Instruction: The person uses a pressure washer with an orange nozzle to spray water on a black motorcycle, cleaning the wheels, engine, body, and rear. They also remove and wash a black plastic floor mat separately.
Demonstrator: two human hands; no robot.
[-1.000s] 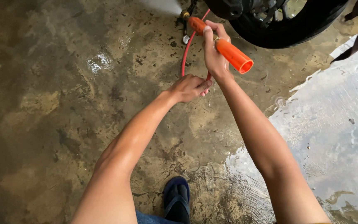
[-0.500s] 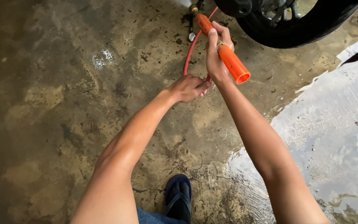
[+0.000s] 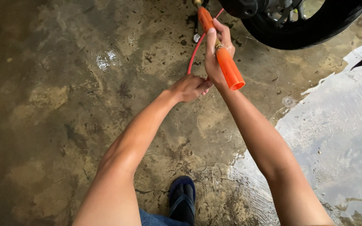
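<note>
Nearest, a dark sandal [image 3: 182,200] stands on the wet concrete floor [image 3: 55,104], with a sheet of water [image 3: 336,138] spreading to the right. Further out, the left hand [image 3: 188,88] is closed around a thin red hose [image 3: 194,52], pinching it low, just beside the right wrist. The right hand [image 3: 215,56] sits slightly farther and higher, its fingers [image 3: 225,35] wrapped tight around the middle of an orange nozzle [image 3: 225,58]. The nozzle's long axis runs diagonally: its open orange end points back toward the person and to the right, while its brass tip [image 3: 197,2] points away, toward the black tyre [image 3: 306,29] at the far edge. The hose curves from that far end down to the left hand.
</note>
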